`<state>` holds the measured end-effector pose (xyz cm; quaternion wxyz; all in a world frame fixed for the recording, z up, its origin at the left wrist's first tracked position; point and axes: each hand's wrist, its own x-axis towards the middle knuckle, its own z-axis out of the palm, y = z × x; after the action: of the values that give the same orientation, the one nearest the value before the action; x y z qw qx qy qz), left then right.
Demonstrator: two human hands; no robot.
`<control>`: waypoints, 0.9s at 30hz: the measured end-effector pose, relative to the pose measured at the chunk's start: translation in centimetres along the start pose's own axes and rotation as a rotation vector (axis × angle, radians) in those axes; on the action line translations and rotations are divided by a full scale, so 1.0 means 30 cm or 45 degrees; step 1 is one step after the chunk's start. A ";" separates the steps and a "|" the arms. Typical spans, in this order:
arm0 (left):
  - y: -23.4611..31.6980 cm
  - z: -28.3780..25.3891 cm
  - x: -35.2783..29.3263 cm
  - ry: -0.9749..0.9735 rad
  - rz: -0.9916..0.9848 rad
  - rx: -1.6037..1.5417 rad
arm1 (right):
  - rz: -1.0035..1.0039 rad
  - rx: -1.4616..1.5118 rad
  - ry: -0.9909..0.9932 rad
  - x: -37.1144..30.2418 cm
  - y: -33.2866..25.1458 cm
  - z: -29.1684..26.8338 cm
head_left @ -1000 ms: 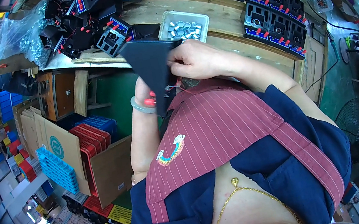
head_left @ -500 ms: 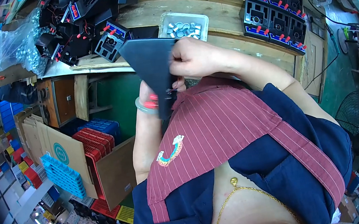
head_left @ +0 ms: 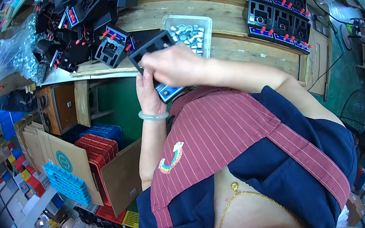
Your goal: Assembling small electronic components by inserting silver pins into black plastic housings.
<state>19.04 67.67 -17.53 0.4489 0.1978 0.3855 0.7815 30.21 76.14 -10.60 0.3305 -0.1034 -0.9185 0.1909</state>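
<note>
Can't see much of the black plastic housing (head_left: 155,52), since the right hand (head_left: 176,66) lies across its middle and hides most of the face; only the frame's upper corner and a blue bottom edge poke out. The left hand (head_left: 149,90) grips it from below, fingers wrapped behind, while the right hand's fingers press down onto it. Just past the hands, a grey tray (head_left: 205,24) of small metal caps sits on the wooden counter (head_left: 239,50), with more black housings (head_left: 82,30) piled off to the left.

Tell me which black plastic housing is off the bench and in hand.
The black housing gripped between left hand and right hand; the rest lie piled or lined up on the bench.
</note>
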 end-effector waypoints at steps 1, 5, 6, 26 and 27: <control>-0.011 -0.045 0.020 -0.069 -0.035 -0.049 | -0.120 0.022 -0.009 0.009 -0.008 0.029; 0.038 -0.104 0.014 0.081 -0.027 -0.075 | -0.300 0.446 -0.013 0.010 0.033 0.045; 0.045 -0.122 0.023 0.066 -0.020 -0.054 | 0.128 0.505 -0.019 -0.002 0.071 -0.002; 0.018 -0.087 0.006 0.126 -0.003 0.047 | 0.653 0.634 -0.033 -0.069 0.291 -0.014; 0.015 -0.088 0.005 0.136 0.005 0.043 | 0.588 0.697 0.002 -0.065 0.232 -0.044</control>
<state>16.99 66.55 -18.82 0.4226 0.1640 0.4216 0.7853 32.99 82.20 -13.70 0.2949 -0.2162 -0.7854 0.4994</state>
